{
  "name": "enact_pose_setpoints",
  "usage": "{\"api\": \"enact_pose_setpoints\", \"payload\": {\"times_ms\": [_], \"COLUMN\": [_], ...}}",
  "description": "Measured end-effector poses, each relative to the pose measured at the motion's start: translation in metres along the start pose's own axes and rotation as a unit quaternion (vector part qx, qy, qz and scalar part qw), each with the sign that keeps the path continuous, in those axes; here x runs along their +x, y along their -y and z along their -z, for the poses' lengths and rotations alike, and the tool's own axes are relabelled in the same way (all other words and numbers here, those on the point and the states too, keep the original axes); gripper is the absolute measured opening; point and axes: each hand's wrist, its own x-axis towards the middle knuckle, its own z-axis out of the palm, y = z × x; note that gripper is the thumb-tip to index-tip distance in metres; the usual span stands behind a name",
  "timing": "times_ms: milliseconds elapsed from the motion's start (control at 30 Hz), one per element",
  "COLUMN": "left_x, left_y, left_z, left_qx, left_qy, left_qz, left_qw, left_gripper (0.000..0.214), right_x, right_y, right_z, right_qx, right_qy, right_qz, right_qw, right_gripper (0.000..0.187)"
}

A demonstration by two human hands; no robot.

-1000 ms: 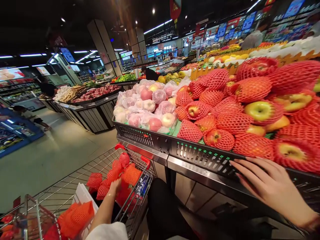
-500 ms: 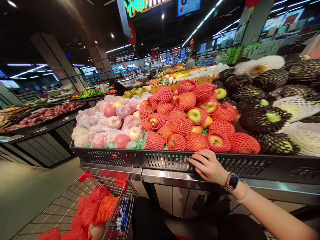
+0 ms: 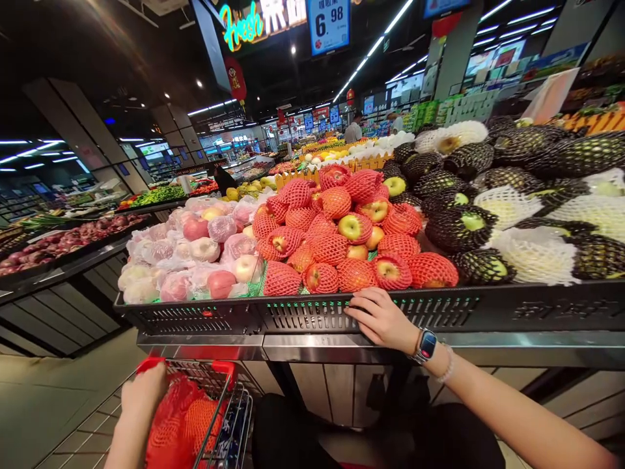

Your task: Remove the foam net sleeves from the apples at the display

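At lower left, my left hand point(image 3: 145, 389) is closed in a fist beside the red corner of the shopping cart point(image 3: 225, 368). A red plastic bag point(image 3: 168, 440) hangs from it, with orange and red net-wrapped fruit point(image 3: 200, 420) showing through. My right hand point(image 3: 381, 319) rests against the front wall of the black display crate point(image 3: 303, 316), fingers spread and lying over it, holding nothing. Just above those fingers are apples in red foam nets point(image 3: 356, 273). A watch point(image 3: 426, 345) is on my right wrist.
Plastic-wrapped apples point(image 3: 195, 251) fill the crate's left section. Dark netted melons point(image 3: 461, 228) lie to the right. A steel ledge point(image 3: 312, 348) runs below the crate. Another stand holds onions point(image 3: 68, 241) at far left. A person point(image 3: 353, 130) stands in the background.
My left hand has come up out of the cart to its red corner, drawing the red bag up around the fruit. My right hand stays at the crate; the view has shifted right.
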Motion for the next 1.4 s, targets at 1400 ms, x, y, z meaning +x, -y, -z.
{"api": "enact_pose_setpoints", "payload": {"times_ms": [1400], "left_x": [-0.163], "left_y": [-0.268], "left_z": [-0.115], "left_qx": [-0.39], "left_qy": [0.162], "left_qz": [-0.407], "left_qw": [0.81], "left_gripper": [0.01], "right_x": [-0.064], "right_y": [0.09], "right_z": [0.024], "right_qx": [0.275], "right_qy": [-0.146], "right_qz": [-0.428], "right_qw": [0.849], "right_gripper": [0.034]}}
